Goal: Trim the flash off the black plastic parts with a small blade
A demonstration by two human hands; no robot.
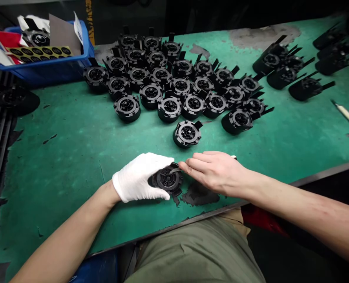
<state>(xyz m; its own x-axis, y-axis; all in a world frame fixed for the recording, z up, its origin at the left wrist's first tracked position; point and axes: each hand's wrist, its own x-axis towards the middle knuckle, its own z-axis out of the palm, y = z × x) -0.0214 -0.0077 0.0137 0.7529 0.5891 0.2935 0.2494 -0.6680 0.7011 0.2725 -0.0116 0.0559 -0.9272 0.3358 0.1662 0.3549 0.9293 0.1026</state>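
"Which step?"
"Blade work, I'd judge: the bare right hand (212, 171) pinches a thin grey blade (174, 170) against the round black plastic housing (167, 179). Next calls for steadiness."
"The housing?"
"Ribbed, ringed face upward, near the green tabletop's (133, 220) front edge — white-gloved left hand (145, 177) half-open, curled around it."

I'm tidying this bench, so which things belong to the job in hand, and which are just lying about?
In hand:
- black round housing, in the gloved left hand
- thin-bladed tool, in the bare right hand
- similar housings beyond, probably

Seemingly lying about:
- white-handled tool, far right
- blue bin with yellow sticker strip
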